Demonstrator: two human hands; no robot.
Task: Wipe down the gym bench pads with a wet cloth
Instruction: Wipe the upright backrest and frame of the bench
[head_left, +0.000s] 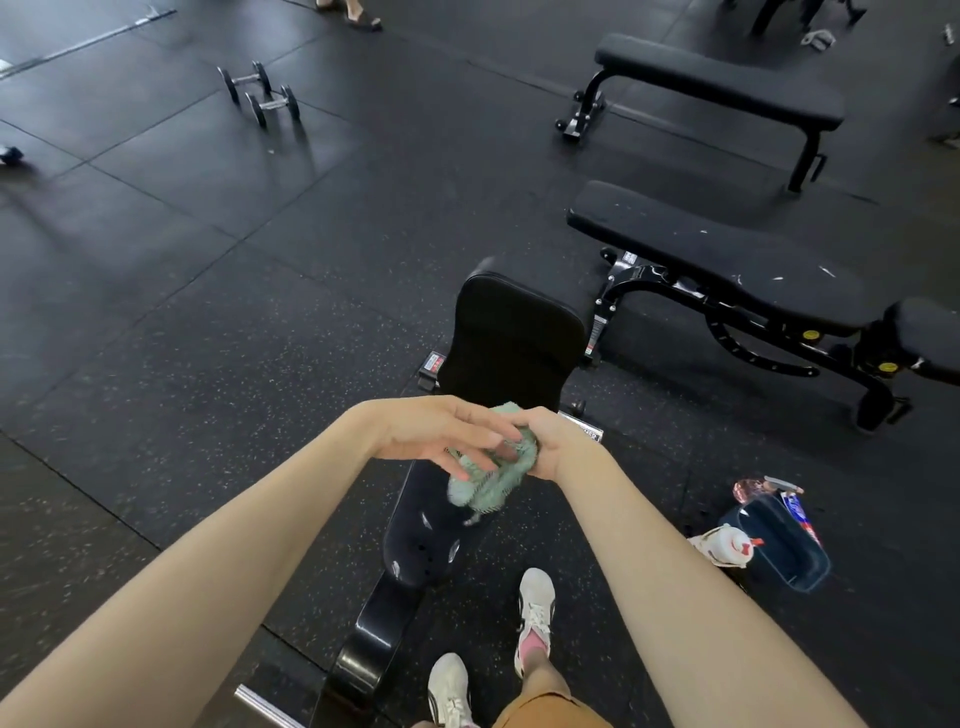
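A crumpled pale green cloth (485, 480) hangs in the air above the black bench in front of me. My right hand (545, 441) grips its upper part with curled fingers. My left hand (441, 434) lies across the cloth's left side with its fingers stretched out and touching it. Beyond the hands rises the bench's black back pad (514, 338), tilted up. The bench's shiny black frame (415, 540) runs down toward my feet.
Two more black benches, one near (727, 260) and one farther (722, 78), stand at the right. A dark blue caddy (789, 551) with spray bottles sits on the floor at the right. Two dumbbells (262, 93) lie at the far left. Another person's sandalled feet (358, 13) show at the top.
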